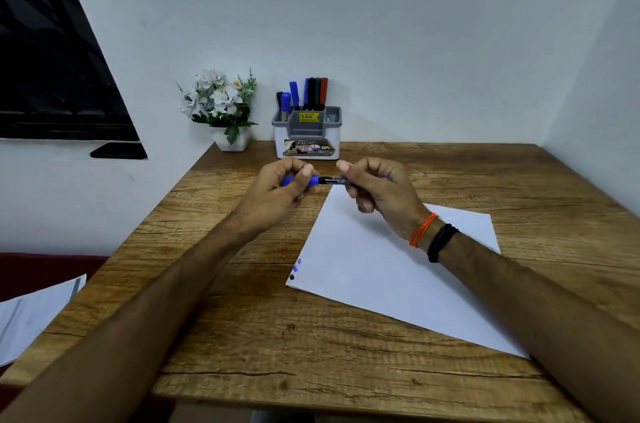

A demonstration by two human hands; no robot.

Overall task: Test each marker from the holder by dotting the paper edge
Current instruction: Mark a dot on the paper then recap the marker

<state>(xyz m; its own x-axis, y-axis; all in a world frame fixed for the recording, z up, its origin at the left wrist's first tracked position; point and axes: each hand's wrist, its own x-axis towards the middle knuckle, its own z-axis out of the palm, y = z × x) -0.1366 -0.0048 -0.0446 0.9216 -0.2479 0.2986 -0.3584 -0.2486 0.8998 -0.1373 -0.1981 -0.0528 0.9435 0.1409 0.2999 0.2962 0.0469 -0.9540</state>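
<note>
Wooden table (242, 346) against a pale wall, with a dark window up to the left of the holder (307, 131). Grey-and-white holder at the table's far edge, stocked with blue, black, green and red markers (313, 93) — a potted white flower (221, 107) just left of it. White paper (391, 284) in front of the holder, angled, with blue and black dots (295, 268) on its near-left edge. Just in front of the holder, above the table: left hand (280, 190) curled round the blue cap of a marker (330, 180), right hand (377, 194) gripping its black barrel — held level between them
</note>
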